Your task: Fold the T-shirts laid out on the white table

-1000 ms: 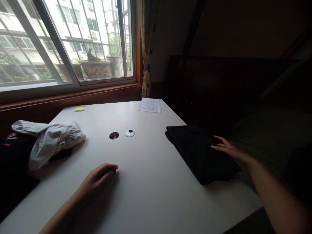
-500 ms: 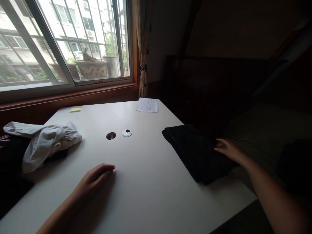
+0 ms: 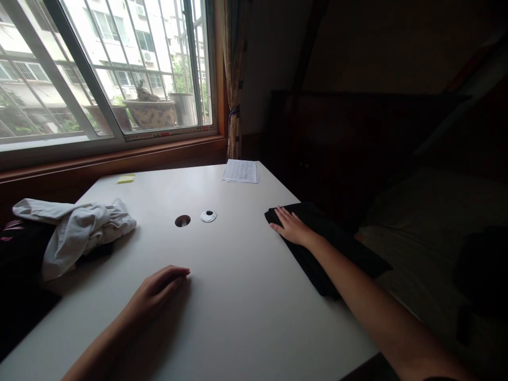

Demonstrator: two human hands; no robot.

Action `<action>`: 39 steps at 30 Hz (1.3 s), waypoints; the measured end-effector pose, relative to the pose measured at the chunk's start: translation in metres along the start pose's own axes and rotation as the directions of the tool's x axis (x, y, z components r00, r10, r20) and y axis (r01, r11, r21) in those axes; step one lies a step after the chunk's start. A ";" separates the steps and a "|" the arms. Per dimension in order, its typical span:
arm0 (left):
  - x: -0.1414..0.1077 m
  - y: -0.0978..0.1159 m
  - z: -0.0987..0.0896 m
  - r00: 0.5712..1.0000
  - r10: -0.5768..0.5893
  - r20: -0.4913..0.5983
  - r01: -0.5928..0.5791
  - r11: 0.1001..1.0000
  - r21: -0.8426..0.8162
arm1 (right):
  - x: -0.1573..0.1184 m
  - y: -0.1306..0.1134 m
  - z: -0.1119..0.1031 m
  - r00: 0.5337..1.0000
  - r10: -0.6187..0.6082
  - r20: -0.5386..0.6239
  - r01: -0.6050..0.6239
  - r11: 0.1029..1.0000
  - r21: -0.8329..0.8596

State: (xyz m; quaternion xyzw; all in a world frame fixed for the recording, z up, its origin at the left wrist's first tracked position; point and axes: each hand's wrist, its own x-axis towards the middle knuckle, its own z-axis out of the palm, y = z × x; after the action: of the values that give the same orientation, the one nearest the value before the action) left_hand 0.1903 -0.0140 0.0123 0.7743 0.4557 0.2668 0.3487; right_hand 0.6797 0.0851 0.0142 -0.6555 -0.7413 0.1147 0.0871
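Note:
A folded black garment (image 3: 317,222) lies along the right side of the white table (image 3: 230,317); its exact kind is too dark to tell. My right hand (image 3: 293,226) rests flat on its far left corner, fingers spread, and the forearm covers part of the cloth. On the bare tabletop at the left, my left hand (image 3: 164,280) lies on its side, fingers loosely bent and a gap by the thumb. Nothing is in it.
A crumpled white garment (image 3: 85,227) lies on dark clothing at the left. Papers (image 3: 241,171) and a yellow sticky pad (image 3: 126,179) sit at the back. A round hole (image 3: 183,221) in the tabletop has its white cover (image 3: 208,216) beside it.
My right hand has moved left, from the garment's right edge to its far left corner, and now lies flat there. My left hand has stayed put.

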 end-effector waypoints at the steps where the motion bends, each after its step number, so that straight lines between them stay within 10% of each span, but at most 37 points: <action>1: 0.000 0.000 0.000 1.000 0.001 0.001 -0.001 1.000 -0.001 | 0.003 -0.003 0.005 1.000 -0.010 0.012 0.010 0.999 -0.030; 15: 0.000 0.002 0.001 0.999 0.045 0.012 -0.045 0.999 0.023 | -0.019 -0.021 0.016 0.998 -0.067 -0.003 0.065 0.971 -0.232; 27: 0.000 -0.001 0.001 0.998 0.054 0.012 -0.055 0.998 0.042 | -0.059 -0.022 0.013 0.946 -0.295 -0.132 0.297 0.955 -0.002; 32: -0.001 0.001 0.001 0.998 0.055 0.004 -0.055 0.998 0.036 | -0.079 -0.022 0.000 0.886 -0.122 -0.446 0.127 0.992 -0.018; 39: 0.001 0.001 0.001 0.998 0.065 0.002 -0.065 0.997 0.050 | -0.098 -0.019 -0.006 0.929 0.031 -0.368 -0.120 0.967 -0.223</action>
State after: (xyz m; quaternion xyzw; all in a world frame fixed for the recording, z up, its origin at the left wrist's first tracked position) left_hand 0.1922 -0.0139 0.0128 0.7972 0.4368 0.2665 0.3206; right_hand 0.6756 -0.0141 0.0269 -0.6993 -0.6950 -0.0957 0.1369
